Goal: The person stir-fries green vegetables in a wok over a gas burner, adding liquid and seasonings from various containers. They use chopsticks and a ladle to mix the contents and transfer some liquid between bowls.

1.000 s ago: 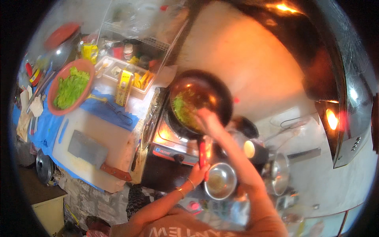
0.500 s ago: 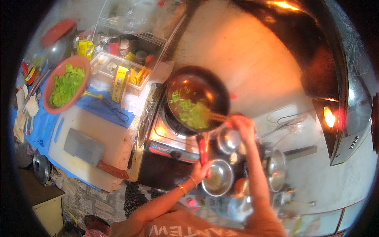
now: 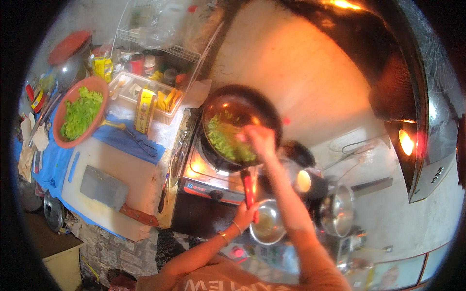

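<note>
A dark wok point(image 3: 259, 109) sits tilted on a gas stove point(image 3: 196, 160), with chopped leafy greens point(image 3: 223, 138) in its lower left part. My left hand point(image 3: 246, 216) is wrapped round the wok's red handle point(image 3: 248, 186). Over the wok, my right hand point(image 3: 259, 140) is closed on a pair of chopsticks, thin and blurred, that reach into the greens. The right forearm hides part of the metal bowls beside the stove.
A metal bowl point(image 3: 267, 223) with some liquid stands right of the handle. To the left, a cleaver point(image 3: 104, 189) lies on a white cutting board point(image 3: 80, 213), below a pink basin point(image 3: 60, 109) of green leaves. A range hood point(image 3: 427, 169) hangs at the right.
My right hand has swung left from beside the wok to over its middle, carrying the chopsticks. The greens have shifted and spread along the wok's left side. My left hand keeps hold of the handle.
</note>
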`<action>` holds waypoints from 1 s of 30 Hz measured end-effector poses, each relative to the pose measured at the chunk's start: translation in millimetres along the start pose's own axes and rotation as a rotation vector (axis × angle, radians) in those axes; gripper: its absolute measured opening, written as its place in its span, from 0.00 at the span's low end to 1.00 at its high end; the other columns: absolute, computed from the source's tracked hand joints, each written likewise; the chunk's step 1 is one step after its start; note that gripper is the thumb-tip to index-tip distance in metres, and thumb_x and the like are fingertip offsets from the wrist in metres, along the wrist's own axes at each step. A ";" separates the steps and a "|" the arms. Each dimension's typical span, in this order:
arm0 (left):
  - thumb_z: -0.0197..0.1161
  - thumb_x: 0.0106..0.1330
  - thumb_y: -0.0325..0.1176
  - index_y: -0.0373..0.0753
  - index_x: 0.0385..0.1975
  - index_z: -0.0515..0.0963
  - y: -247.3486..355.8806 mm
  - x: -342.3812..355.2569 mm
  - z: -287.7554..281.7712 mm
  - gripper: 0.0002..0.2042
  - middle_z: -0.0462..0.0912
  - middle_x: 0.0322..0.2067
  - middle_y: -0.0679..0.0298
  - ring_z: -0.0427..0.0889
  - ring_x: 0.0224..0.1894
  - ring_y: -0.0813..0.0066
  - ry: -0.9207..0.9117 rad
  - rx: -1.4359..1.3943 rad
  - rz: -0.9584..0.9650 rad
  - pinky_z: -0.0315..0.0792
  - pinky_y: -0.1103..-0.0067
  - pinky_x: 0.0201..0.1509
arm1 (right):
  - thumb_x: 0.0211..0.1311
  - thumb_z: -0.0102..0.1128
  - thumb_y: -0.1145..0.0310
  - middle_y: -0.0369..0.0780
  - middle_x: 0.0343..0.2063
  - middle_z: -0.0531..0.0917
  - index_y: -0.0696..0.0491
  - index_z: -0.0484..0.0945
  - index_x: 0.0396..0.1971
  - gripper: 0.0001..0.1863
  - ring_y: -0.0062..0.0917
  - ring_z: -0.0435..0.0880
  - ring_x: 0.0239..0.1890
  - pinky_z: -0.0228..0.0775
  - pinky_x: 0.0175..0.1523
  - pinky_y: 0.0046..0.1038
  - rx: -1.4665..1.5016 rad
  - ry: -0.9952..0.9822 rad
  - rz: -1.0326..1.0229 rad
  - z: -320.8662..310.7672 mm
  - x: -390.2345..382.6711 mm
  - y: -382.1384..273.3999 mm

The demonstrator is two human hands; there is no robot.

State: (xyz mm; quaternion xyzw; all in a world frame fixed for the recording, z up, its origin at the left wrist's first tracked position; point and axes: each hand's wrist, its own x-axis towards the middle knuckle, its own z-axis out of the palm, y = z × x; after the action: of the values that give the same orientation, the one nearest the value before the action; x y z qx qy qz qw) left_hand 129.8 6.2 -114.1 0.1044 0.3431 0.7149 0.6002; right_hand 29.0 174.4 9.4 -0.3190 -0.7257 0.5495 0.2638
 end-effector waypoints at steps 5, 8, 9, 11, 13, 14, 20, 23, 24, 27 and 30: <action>0.49 0.63 0.33 0.37 0.26 0.63 0.8 -0.8 -7.5 0.08 0.68 0.13 0.66 0.68 0.11 0.77 -0.053 0.074 0.014 0.64 0.81 0.16 | 0.58 0.49 0.77 0.48 0.28 0.79 0.67 0.73 0.33 0.08 0.34 0.82 0.30 0.78 0.36 0.28 0.042 0.029 0.094 -60.4 -26.1 18.1; 0.50 0.63 0.33 0.37 0.25 0.64 6.2 -2.2 -10.4 0.08 0.68 0.13 0.66 0.68 0.12 0.78 -0.060 0.018 0.058 0.63 0.82 0.16 | 0.59 0.48 0.76 0.50 0.28 0.80 0.68 0.73 0.35 0.10 0.34 0.82 0.31 0.77 0.36 0.28 -0.125 0.002 -0.012 -97.5 -43.9 -12.9; 0.50 0.63 0.34 0.37 0.24 0.65 6.8 -0.8 -10.7 0.09 0.68 0.12 0.67 0.68 0.11 0.78 -0.041 0.019 0.084 0.63 0.82 0.15 | 0.59 0.49 0.75 0.50 0.28 0.80 0.67 0.73 0.34 0.10 0.33 0.82 0.31 0.77 0.36 0.26 -0.170 0.080 0.024 -106.2 -41.9 -15.6; 0.51 0.63 0.35 0.38 0.21 0.67 2.9 -1.3 -5.3 0.10 0.68 0.11 0.68 0.68 0.10 0.80 -0.030 0.020 0.112 0.63 0.82 0.13 | 0.58 0.50 0.75 0.47 0.27 0.80 0.66 0.74 0.33 0.09 0.29 0.82 0.30 0.75 0.36 0.24 -0.293 0.170 0.070 -128.6 -41.4 -1.9; 0.50 0.63 0.33 0.37 0.24 0.65 0.0 -3.6 -4.1 0.09 0.68 0.12 0.67 0.68 0.12 0.78 -0.054 0.039 0.071 0.63 0.82 0.15 | 0.57 0.52 0.75 0.43 0.27 0.80 0.65 0.75 0.32 0.08 0.26 0.81 0.30 0.75 0.36 0.23 -0.238 0.089 -0.020 -111.4 -43.7 28.4; 0.50 0.63 0.33 0.37 0.25 0.64 1.5 -2.2 -4.3 0.08 0.68 0.13 0.66 0.68 0.12 0.78 -0.059 0.051 0.062 0.63 0.82 0.16 | 0.57 0.53 0.75 0.42 0.27 0.80 0.65 0.75 0.32 0.08 0.25 0.81 0.30 0.75 0.36 0.23 -0.101 0.070 -0.026 -88.3 -44.6 34.1; 0.50 0.63 0.34 0.38 0.22 0.64 10.4 -4.4 -13.4 0.10 0.67 0.11 0.67 0.67 0.11 0.78 -0.065 -0.010 0.033 0.63 0.81 0.14 | 0.58 0.54 0.72 0.42 0.29 0.81 0.64 0.75 0.36 0.11 0.22 0.81 0.30 0.74 0.37 0.21 -0.314 0.100 -0.155 -73.4 -28.1 6.8; 0.48 0.64 0.33 0.38 0.25 0.62 4.6 -2.4 -14.2 0.08 0.66 0.12 0.65 0.68 0.12 0.76 -0.089 0.067 0.000 0.62 0.80 0.15 | 0.56 0.55 0.72 0.45 0.28 0.79 0.63 0.75 0.34 0.10 0.29 0.80 0.31 0.72 0.36 0.26 -0.641 0.153 -0.404 -69.0 -30.9 39.9; 0.48 0.64 0.33 0.37 0.25 0.62 5.0 -3.6 -11.8 0.08 0.66 0.12 0.65 0.68 0.11 0.76 -0.075 0.071 0.000 0.62 0.80 0.15 | 0.56 0.55 0.72 0.46 0.28 0.79 0.62 0.75 0.34 0.09 0.30 0.80 0.32 0.71 0.36 0.28 -0.773 0.145 -0.511 -60.2 -36.5 48.2; 0.48 0.64 0.33 0.37 0.24 0.62 13.9 -4.6 -13.2 0.09 0.66 0.11 0.65 0.68 0.11 0.76 -0.073 0.042 0.015 0.63 0.81 0.15 | 0.54 0.55 0.73 0.49 0.28 0.77 0.61 0.75 0.33 0.08 0.37 0.77 0.30 0.69 0.35 0.30 -0.747 -0.048 -0.526 -26.7 -58.2 18.6; 0.49 0.64 0.33 0.37 0.24 0.62 12.0 -3.7 -15.3 0.09 0.67 0.11 0.65 0.68 0.11 0.76 -0.079 0.036 0.033 0.62 0.81 0.15 | 0.54 0.55 0.73 0.49 0.28 0.76 0.61 0.75 0.31 0.07 0.37 0.77 0.30 0.68 0.35 0.30 -0.635 0.091 -0.489 -43.5 -35.3 16.3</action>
State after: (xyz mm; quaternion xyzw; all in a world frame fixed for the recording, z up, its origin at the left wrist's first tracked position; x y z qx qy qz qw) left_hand 112.8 -3.4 -117.1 0.1490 0.3302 0.7137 0.5995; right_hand 86.9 178.3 3.8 -0.2266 -0.9015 0.2040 0.3071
